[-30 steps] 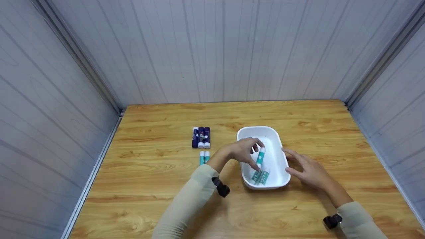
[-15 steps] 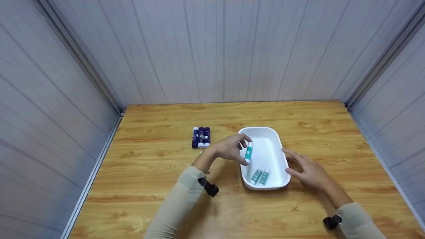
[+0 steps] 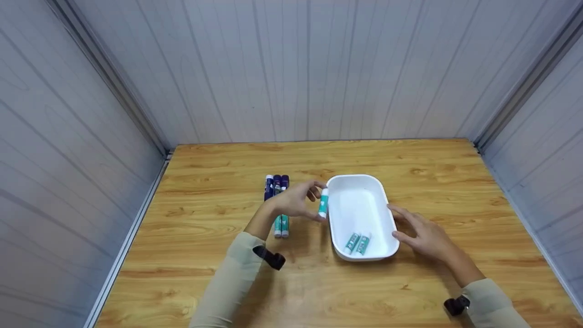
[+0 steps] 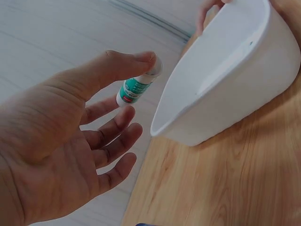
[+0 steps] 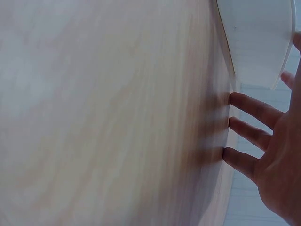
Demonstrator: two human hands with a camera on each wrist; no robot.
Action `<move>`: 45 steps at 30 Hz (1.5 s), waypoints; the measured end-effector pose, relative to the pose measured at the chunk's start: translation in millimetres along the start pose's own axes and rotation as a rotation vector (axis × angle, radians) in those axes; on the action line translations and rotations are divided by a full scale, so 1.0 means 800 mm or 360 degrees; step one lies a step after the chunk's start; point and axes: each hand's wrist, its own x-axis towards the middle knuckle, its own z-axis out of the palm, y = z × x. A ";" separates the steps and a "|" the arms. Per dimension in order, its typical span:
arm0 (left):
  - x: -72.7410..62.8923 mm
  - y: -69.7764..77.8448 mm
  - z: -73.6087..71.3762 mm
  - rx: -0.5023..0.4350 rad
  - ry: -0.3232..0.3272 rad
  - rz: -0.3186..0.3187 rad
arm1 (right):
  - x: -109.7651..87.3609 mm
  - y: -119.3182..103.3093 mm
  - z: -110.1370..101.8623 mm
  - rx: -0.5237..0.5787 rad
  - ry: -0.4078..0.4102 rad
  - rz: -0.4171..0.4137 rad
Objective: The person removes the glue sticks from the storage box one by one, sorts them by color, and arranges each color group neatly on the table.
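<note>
My left hand (image 3: pixel 291 201) pinches a green-and-white glue stick (image 3: pixel 324 203) between thumb and fingertip, just off the left side of a white plastic tub (image 3: pixel 360 200). In the left wrist view the glue stick (image 4: pixel 133 89) is held at its two ends, while the other fingers stay loosely bent. Two more green glue sticks (image 3: pixel 363 244) lie at the near end inside the tub. My right hand (image 3: pixel 423 233) touches the tub's right rim with spread thumb and forefinger. The right wrist view shows its other fingers (image 5: pixel 251 106) extended down at the tabletop.
Left of the tub, two green glue sticks (image 3: pixel 285 226) lie side by side on the wooden table (image 3: pixel 205 218), partly under my left hand. Beyond them is a row of three purple glue sticks (image 3: pixel 269 186). Pale panel walls (image 3: pixel 291 73) enclose the table's back and sides.
My left hand has lifted the glue stick out of the tub and carried it left past the rim. My right hand has kept its place at the tub, which stays still.
</note>
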 end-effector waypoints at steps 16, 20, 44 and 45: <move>-0.042 -0.031 -0.027 -0.0106 0.0177 0.0006 | -0.002 0.002 0.000 -0.0002 0.0003 0.0006; -0.052 -0.039 -0.033 -0.0150 0.0204 0.0025 | -0.003 0.001 -0.001 -0.0002 -0.0006 0.0028; -0.093 -0.098 -0.043 -0.0076 0.0435 -0.0039 | -0.006 0.001 0.000 0.0000 -0.0012 0.0034; -0.094 -0.100 -0.041 -0.0076 0.0444 -0.0043 | -0.006 0.001 0.000 0.0001 -0.0014 0.0036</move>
